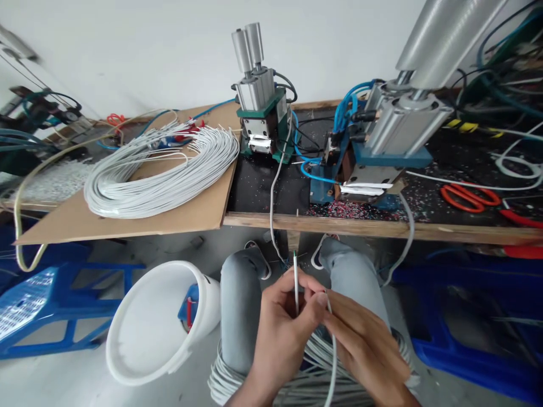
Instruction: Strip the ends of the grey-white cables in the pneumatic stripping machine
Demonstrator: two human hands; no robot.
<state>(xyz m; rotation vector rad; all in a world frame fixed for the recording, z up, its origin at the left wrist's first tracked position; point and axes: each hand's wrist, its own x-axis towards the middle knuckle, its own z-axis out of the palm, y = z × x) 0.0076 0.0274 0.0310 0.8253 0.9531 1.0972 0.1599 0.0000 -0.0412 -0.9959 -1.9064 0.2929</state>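
Observation:
My left hand (282, 325) is closed around a white cable (296, 282), whose end stands up above the fingers with a small green tip. A second stretch of grey-white cable (333, 356) runs down from between my hands; whether it belongs to the same cable is hidden. My right hand (365, 339) is closed on that stretch, its fingertips meeting my left thumb. Below both hands, a bundle of grey-white cable (229, 379) lies across my lap.
On the bench, a large coil of white cable (169, 195) rests on cardboard (190, 223). Two pneumatic machines (257, 107) (382, 135) stand at the back, with orange-handled scissors (469, 196) at right. A white bucket (148, 316) and blue stools (80, 305) (470, 339) flank my legs.

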